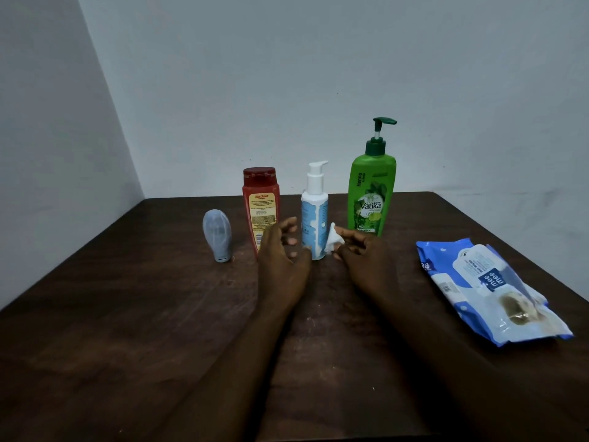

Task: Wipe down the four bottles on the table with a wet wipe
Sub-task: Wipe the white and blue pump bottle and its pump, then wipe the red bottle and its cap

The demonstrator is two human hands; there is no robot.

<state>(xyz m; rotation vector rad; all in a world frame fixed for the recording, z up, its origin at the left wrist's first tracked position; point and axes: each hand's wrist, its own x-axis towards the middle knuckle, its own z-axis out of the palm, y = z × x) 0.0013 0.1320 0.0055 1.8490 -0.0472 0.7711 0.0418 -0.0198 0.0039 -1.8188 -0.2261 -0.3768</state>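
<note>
Four bottles stand in a row at the back of the dark wooden table [127,330]: a small grey-blue tube [217,235], a red bottle [260,205], a white and light-blue pump bottle [315,215] and a tall green pump bottle [371,196]. My right hand [363,260] pinches a crumpled white wet wipe [333,239] just right of the white pump bottle. My left hand [282,256] hovers just left of that bottle, fingers loosely curled and holding nothing; I cannot tell whether its thumb touches the bottle's base.
A blue and white pack of wet wipes [487,288] lies flat on the right side of the table. Grey walls rise behind and to the left of the table.
</note>
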